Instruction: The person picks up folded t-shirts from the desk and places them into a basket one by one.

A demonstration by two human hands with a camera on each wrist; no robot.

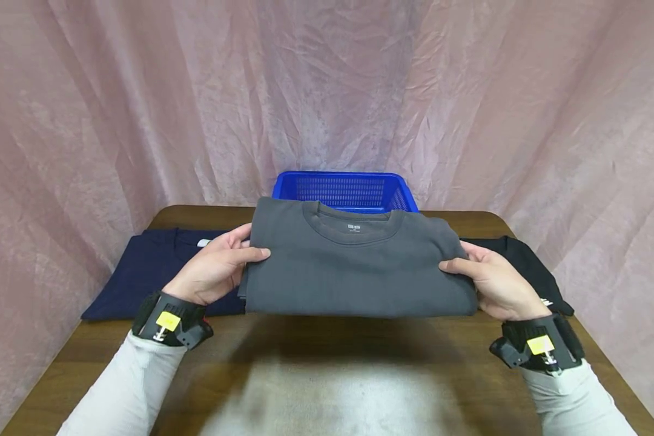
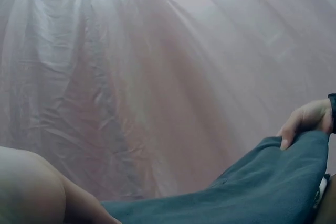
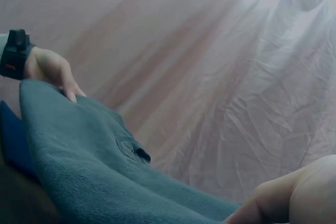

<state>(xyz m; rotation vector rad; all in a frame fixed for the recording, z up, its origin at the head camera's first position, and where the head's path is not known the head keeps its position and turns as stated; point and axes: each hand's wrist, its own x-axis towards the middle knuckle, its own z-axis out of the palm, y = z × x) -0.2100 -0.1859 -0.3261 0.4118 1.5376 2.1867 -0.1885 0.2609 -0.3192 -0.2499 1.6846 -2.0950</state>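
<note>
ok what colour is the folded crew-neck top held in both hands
Dark grey; the crew-neck top shows best in the head view.

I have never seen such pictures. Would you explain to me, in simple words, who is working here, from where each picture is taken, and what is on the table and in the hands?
There is no robot here: a person works with a bare left hand and right hand. The large picture comes from a camera worn on the head, looking forward and down. The two smaller pictures come from cameras on the left and right wrists; each also shows the opposite hand.

Both hands hold a folded gray shirt by its sides, above the table. On the table lie a navy garment at the left and a black garment at the right. Behind the shirt is a blue basket.
</note>
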